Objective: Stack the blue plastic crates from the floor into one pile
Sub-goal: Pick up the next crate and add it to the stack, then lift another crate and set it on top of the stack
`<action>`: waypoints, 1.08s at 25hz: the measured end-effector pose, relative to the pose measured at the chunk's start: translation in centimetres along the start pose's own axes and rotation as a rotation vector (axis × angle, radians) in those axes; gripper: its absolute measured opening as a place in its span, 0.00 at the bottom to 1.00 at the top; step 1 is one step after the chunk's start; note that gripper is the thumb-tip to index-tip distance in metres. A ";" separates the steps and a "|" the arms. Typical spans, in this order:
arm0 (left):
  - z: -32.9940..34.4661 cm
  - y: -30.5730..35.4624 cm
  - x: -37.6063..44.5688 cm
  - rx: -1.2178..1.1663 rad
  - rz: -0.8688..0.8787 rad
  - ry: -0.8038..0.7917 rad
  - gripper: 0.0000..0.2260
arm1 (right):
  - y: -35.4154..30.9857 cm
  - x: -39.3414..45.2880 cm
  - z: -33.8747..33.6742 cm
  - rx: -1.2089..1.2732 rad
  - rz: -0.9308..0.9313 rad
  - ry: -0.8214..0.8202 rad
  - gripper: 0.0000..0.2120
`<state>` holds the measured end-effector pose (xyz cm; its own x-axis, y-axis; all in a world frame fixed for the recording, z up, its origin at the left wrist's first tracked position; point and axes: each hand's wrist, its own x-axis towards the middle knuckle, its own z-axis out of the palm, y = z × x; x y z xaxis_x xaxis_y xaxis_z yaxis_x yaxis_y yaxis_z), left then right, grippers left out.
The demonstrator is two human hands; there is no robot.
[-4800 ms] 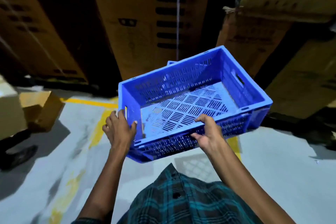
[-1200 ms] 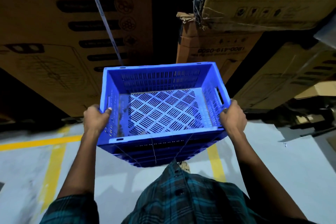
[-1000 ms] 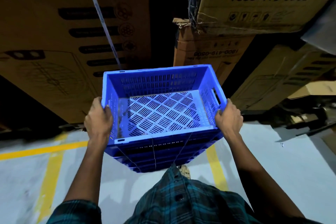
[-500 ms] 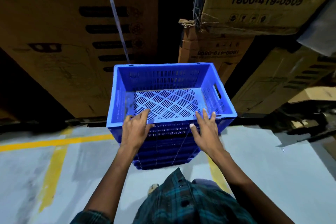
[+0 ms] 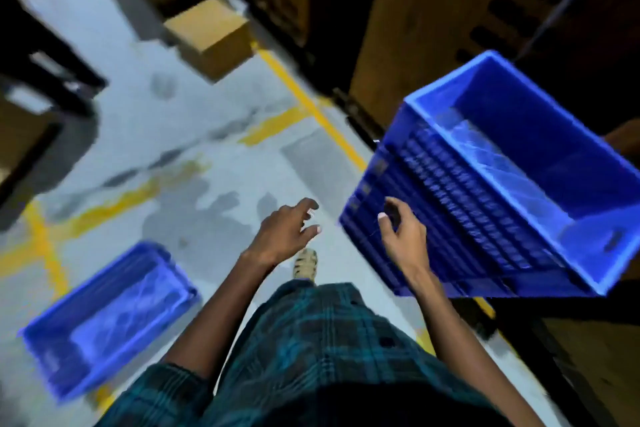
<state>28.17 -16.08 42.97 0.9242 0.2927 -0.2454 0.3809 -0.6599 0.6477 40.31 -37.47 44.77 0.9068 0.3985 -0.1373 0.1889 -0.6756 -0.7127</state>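
A pile of blue slotted crates (image 5: 485, 191) stands on the floor at the right, the top crate empty. A single blue crate (image 5: 107, 315) lies on the floor at the lower left. My left hand (image 5: 287, 232) hangs in mid-air over the floor between them, fingers spread, holding nothing. My right hand (image 5: 401, 236) is beside the pile's near side, fingers loosely curled and apart, empty. The whole view is blurred by motion.
A small cardboard box (image 5: 211, 35) sits on the grey floor (image 5: 194, 121) ahead, beside yellow painted lines (image 5: 311, 107). Large cardboard cartons (image 5: 433, 21) stand behind the pile. Dark frames (image 5: 45, 55) lie at the left. My foot (image 5: 305, 263) shows below my hands.
Both hands have come off the top crate, which stays on the pile. My view has swung left, so the pile now sits at the right and a loose crate shows at lower left.
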 end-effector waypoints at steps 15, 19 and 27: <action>-4.6 -27.7 -30.8 -0.492 -0.800 0.496 0.12 | -19.3 -11.4 30.6 -0.338 -0.406 -1.051 0.16; -7.2 -37.9 -34.5 -0.533 -0.911 0.455 0.12 | -23.1 -11.7 40.9 -0.411 -0.312 -1.114 0.15; -0.6 -59.1 -33.6 -0.687 -1.217 0.607 0.09 | -18.2 -9.2 68.2 -0.585 -0.130 -1.115 0.20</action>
<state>-25.44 13.54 13.39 -0.1479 0.7480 -0.6470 0.6336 0.5740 0.5188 2.88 13.48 12.11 0.1142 0.5952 -0.7954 0.6486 -0.6511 -0.3941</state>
